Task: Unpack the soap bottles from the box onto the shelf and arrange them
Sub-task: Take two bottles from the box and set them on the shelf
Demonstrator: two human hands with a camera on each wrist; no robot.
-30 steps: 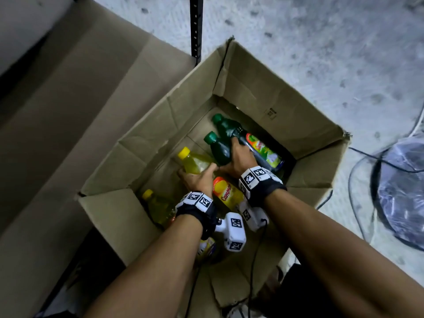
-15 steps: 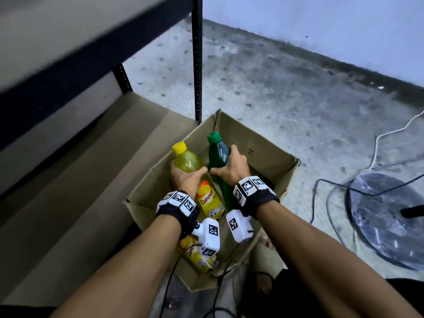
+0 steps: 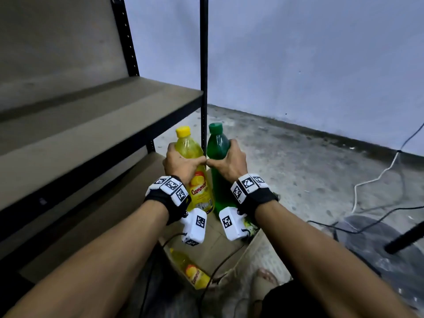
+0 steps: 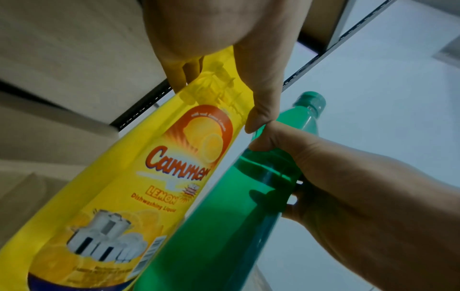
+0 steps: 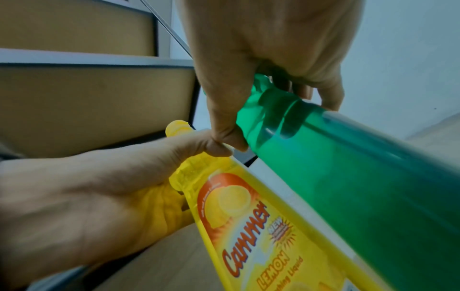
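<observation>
From the head view, the left hand (image 3: 181, 165) wraps the shoulder of a yellow lemon dishwashing bottle (image 3: 197, 173) and the right hand (image 3: 229, 164) wraps a green soap bottle (image 3: 216, 145), both upright above the cardboard box (image 3: 229, 251), just right of the shelf (image 3: 96, 115); another yellow bottle (image 3: 190, 269) lies in the box

Left wrist view: thumb and fingers (image 4: 179, 78) curl round the yellow bottle's neck, the thumb tip touching the right thumb

Right wrist view: fingers (image 5: 331, 94) curl round the green bottle's shoulder
</observation>
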